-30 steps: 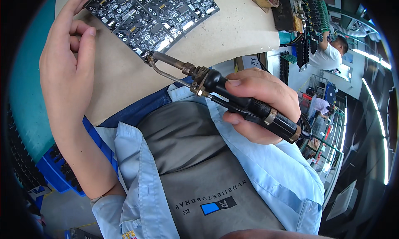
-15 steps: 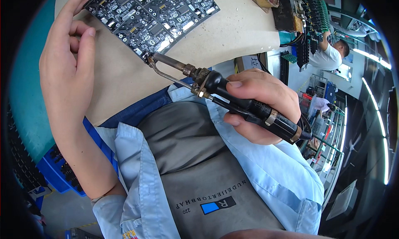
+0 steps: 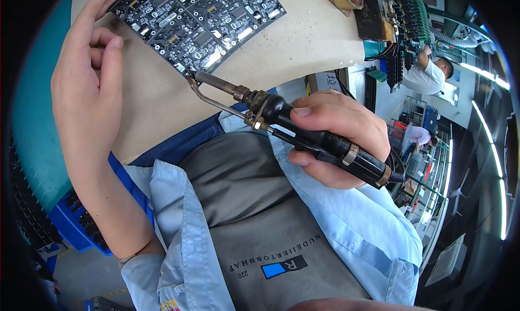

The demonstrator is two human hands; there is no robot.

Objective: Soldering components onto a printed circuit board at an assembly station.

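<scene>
We see a beige worktop (image 3: 303, 46), a blue tray (image 3: 81, 224) at its left, and a co-worker (image 3: 430, 73) far right

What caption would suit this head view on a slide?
Right hand holds a soldering iron to the edge of a circuit board; left hand rests on the table.

**Bright, even light under a heavy fisheye bend**

The scene is well lit and sharp at the centre. Long ceiling light strips (image 3: 487, 75) glow along the right rim and run into streaks. The pale desk (image 3: 303, 46) is bright without blowing out, and small parts on the dark circuit board (image 3: 200, 24) catch white glints. Soft shadow lies under the hands. Straight edges curve toward the rim, where black corners vignette the view and the far background turns small and hazy.
</scene>
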